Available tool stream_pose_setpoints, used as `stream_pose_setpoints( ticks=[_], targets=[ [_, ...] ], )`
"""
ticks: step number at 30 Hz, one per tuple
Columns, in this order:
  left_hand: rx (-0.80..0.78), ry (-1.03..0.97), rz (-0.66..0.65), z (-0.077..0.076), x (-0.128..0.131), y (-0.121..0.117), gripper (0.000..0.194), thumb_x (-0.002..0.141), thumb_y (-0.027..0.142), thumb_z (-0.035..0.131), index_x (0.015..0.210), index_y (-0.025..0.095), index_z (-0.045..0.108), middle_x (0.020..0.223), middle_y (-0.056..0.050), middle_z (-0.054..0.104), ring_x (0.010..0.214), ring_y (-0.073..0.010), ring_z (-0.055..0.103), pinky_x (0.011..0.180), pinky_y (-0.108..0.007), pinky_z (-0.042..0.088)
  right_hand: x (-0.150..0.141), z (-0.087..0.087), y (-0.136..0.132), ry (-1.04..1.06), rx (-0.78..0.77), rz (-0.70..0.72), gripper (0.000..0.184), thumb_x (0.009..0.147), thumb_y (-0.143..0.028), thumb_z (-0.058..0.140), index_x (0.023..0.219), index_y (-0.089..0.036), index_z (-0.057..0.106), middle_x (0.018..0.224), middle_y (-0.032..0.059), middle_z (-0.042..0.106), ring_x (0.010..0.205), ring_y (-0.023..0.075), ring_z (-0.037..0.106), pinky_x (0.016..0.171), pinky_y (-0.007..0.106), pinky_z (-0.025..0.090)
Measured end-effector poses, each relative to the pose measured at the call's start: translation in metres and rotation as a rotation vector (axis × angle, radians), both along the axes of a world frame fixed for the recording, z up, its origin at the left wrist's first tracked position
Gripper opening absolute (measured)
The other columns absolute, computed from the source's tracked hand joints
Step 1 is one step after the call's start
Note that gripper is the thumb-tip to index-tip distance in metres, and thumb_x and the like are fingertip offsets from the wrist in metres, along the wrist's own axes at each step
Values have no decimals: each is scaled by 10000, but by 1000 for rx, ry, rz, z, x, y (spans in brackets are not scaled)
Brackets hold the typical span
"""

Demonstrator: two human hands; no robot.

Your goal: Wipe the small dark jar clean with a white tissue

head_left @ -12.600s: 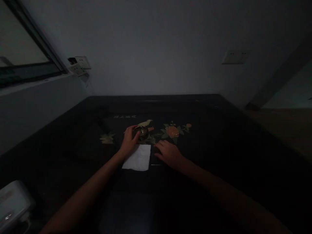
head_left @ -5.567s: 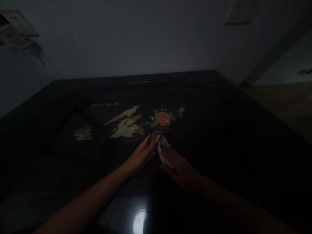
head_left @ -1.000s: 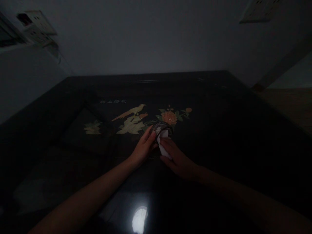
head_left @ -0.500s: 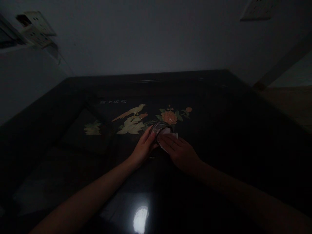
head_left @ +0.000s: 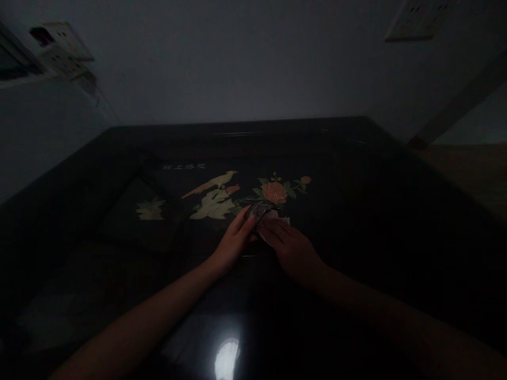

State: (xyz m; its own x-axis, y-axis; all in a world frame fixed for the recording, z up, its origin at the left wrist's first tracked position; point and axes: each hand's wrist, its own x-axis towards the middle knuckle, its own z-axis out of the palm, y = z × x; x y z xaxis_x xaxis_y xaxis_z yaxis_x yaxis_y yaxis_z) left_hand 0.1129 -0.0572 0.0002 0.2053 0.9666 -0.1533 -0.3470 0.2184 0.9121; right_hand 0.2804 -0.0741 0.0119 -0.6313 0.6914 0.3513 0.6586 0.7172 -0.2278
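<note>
My left hand (head_left: 234, 237) grips a dark, shiny, rounded object (head_left: 261, 209) by its left side, thumb on the near face. Its exact kind is hard to tell in this dim light; it looks like a small glass bowl or cup. Against its right side, my right hand (head_left: 295, 250) presses a crumpled white tissue or cloth (head_left: 271, 215), fingers bunched over it. Part of the white piece sticks out beyond the fingers. Both hands meet above the glossy black tabletop (head_left: 317, 316), just below an orange flower (head_left: 274, 192) in its decoration.
The tabletop carries an inlaid bird (head_left: 217, 182) and pale characters (head_left: 184, 167). Behind stands a grey wall (head_left: 245, 63), with sockets at upper left (head_left: 65, 42) and upper right (head_left: 420, 21). A bright reflection (head_left: 227, 359) shows near the front.
The dark object has turned slightly in my left hand, and its opening shows less. Both hands stay almost in place. The view has shifted a little.
</note>
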Motion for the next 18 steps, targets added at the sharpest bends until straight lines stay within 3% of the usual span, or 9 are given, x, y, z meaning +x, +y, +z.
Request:
stream_pose_setpoints(
  ticks=[5, 8, 12, 18],
  targets=[
    [-11, -24, -2, 4, -1, -2, 489, 794, 473, 640, 1226, 265, 539, 1246, -52, 587, 1144, -237, 533, 842, -285, 472, -2, -2, -5, 354, -334, 138, 484, 887, -149, 461, 1369, -125, 422, 1368, 157, 496, 1299, 233, 426, 1071, 435, 391],
    [-24, -42, -15, 5, -1, -2, 532, 782, 497, 645, 1248, 272, 520, 1243, -54, 588, 1168, -254, 520, 850, -305, 478, 0, -5, -8, 417, -427, 152, 536, 896, -208, 477, 1412, -133, 355, 1431, 166, 427, 1342, 234, 379, 1093, 439, 356],
    [-45, -63, -15, 5, -1, -1, 541, 767, 500, 660, 1237, 267, 529, 1239, -57, 592, 1186, -266, 508, 881, -329, 475, -3, -5, -9, 337, -352, 122, 517, 884, -178, 469, 1388, -91, 390, 1389, 188, 470, 1317, 259, 401, 1084, 468, 364],
    [-30, -123, -34, 8, 1, -1, 472, 791, 471, 645, 1195, 243, 556, 1298, -77, 556, 1216, -269, 486, 870, -323, 492, -5, -2, -4, 96, -25, 47, 467, 872, -129, 497, 1335, -90, 464, 1258, 159, 592, 1175, 259, 525, 999, 437, 462]
  ],
)
